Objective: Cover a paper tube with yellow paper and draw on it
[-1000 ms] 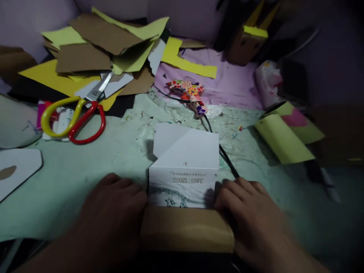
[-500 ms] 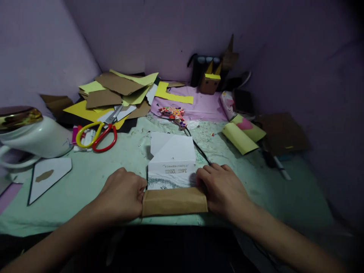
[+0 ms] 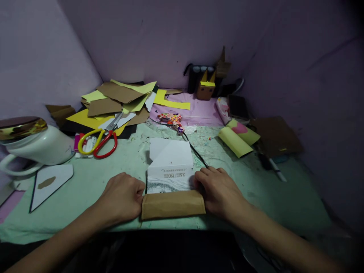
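Observation:
A white box (image 3: 170, 165) with print on its near face lies in the middle of the green mat (image 3: 85, 182). A strip of brown paper (image 3: 173, 204) is folded over its near end. My left hand (image 3: 122, 197) presses the brown paper's left end against the box. My right hand (image 3: 218, 189) grips the right end, fingers curled at the box's corner. The fingertips of both hands are hidden behind the paper and box.
Red-and-yellow scissors (image 3: 98, 141) lie at the left by a heap of brown and yellow card scraps (image 3: 119, 100). A patterned glue gun (image 3: 170, 119) with a black cord (image 3: 196, 151), a yellow paper roll (image 3: 234, 141), a white jug (image 3: 31, 146) and a small cardboard figure (image 3: 206, 89) surround the mat.
The view has pulled back and up, so the box and hands look smaller and the walls show. Both hands stay on the ends of the brown paper.

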### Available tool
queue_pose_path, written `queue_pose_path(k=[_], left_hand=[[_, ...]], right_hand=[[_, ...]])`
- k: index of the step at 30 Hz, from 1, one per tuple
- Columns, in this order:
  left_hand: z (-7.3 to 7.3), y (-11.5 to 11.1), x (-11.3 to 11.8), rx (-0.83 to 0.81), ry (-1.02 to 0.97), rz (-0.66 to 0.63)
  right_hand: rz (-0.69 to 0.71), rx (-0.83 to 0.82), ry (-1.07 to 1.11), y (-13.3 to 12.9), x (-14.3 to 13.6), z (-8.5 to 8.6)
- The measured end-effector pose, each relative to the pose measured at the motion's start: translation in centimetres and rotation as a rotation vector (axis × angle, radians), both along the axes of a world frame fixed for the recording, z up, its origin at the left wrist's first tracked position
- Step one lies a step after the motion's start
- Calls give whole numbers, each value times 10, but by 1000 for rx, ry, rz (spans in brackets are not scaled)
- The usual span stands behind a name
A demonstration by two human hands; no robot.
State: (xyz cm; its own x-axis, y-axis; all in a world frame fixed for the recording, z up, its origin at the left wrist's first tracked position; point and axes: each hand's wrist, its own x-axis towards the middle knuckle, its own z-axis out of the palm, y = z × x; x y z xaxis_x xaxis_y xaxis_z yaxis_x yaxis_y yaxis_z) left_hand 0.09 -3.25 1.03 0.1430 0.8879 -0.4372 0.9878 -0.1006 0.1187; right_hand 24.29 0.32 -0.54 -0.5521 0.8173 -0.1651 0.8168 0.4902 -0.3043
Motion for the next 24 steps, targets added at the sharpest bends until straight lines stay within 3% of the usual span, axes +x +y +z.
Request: queue_pose_path(k=[9,18,24], left_hand=[[2,6,-2,1,-29,14],[-2,2,-8,-2,-121,4],[-15,-6,-28,6,-326,-46]], right_hand=[[-24,14,-84,-1,-5,10],[-26,49,122,-11,4,-9],[-4,156,331,-17,11,-20]])
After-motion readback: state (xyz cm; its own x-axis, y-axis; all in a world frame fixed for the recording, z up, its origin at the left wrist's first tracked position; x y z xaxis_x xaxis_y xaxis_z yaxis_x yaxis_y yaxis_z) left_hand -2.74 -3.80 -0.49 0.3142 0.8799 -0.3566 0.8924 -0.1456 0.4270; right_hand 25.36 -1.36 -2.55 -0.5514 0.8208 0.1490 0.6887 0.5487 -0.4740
